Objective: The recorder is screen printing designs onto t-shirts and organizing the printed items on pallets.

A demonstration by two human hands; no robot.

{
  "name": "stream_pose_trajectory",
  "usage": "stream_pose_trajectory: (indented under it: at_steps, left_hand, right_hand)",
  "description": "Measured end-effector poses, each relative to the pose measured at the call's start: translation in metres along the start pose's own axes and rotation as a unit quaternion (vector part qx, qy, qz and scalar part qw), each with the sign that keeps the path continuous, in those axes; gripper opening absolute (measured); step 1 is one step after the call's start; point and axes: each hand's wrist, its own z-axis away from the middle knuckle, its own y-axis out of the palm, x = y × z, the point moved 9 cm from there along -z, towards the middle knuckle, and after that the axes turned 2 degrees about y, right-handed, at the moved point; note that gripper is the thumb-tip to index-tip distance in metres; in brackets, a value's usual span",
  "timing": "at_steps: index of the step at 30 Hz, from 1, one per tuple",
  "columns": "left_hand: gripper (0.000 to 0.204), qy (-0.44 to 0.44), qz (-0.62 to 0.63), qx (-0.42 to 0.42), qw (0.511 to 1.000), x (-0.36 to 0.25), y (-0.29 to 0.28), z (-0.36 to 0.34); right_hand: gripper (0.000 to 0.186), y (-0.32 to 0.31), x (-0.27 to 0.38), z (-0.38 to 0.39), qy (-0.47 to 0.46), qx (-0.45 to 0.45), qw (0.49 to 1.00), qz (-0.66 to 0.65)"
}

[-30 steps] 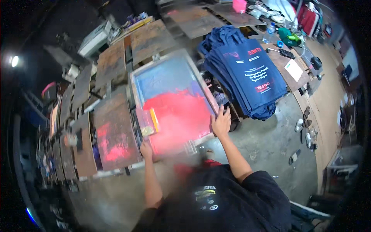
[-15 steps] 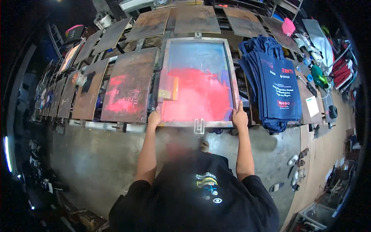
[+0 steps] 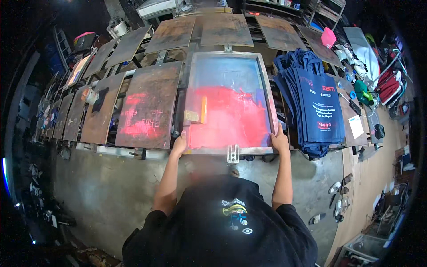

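Observation:
A wooden-rimmed screen printing frame (image 3: 263, 75) lies before me, its pale blue mesh spread with bright pink ink (image 3: 231, 118) over the nearer part. A squeegee (image 3: 203, 109) with an orange-yellow strip rests at the mesh's left side. My left hand (image 3: 179, 143) grips the frame's left side near the front corner, and my right hand (image 3: 280, 140) grips the opposite side at the same level, both with fingers closed on it. A metal bracket (image 3: 232, 153) sits at the middle of the front edge. Beside my right hand lies a pile of navy bags (image 3: 322, 111) with printed fronts.
Rusty flat boards (image 3: 149, 104) in rows stretch left and behind, some pink-stained. At the right are a pink container (image 3: 328, 38), green items (image 3: 362, 91), a white sheet (image 3: 356, 127) and a phone-like black object (image 3: 354, 107). Footwear (image 3: 338, 187) lies on the floor at lower right.
The view has swung from a slanted angle to square on, then shifted slightly, putting the scene lower in the picture. Both hands still grip the frame.

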Motion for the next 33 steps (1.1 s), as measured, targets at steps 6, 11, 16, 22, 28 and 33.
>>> stream_pose_trajectory:
  at_steps: [6,11,16,22,28,33]
  left_hand:
    - [0.078,0.029,0.093,-0.069,0.993,0.021,0.01,-0.004]
    - [0.072,0.028,0.011,-0.111,0.993,-0.005,-0.005,0.014]
    - [0.07,0.033,0.02,-0.117,0.992,-0.021,-0.012,0.02]
    - [0.067,0.007,0.167,-0.118,0.979,-0.019,-0.015,0.026]
    - [0.07,0.0,0.127,-0.09,0.988,-0.027,-0.047,0.043]
    - [0.068,0.058,0.149,-0.128,0.979,-0.027,-0.101,0.054]
  right_hand:
    - [0.07,0.006,-0.015,-0.004,-0.012,-0.064,0.998,-0.027]
    - [0.05,0.016,-0.021,-0.009,0.038,0.054,0.96,-0.273]
    - [0.044,0.035,-0.034,-0.025,0.043,0.07,0.96,-0.268]
    - [0.039,0.028,-0.04,-0.029,0.034,0.028,0.977,-0.21]
    - [0.03,0.003,-0.018,0.002,0.023,0.05,0.969,-0.241]
    - [0.027,-0.038,0.053,0.075,0.003,0.05,0.946,-0.321]
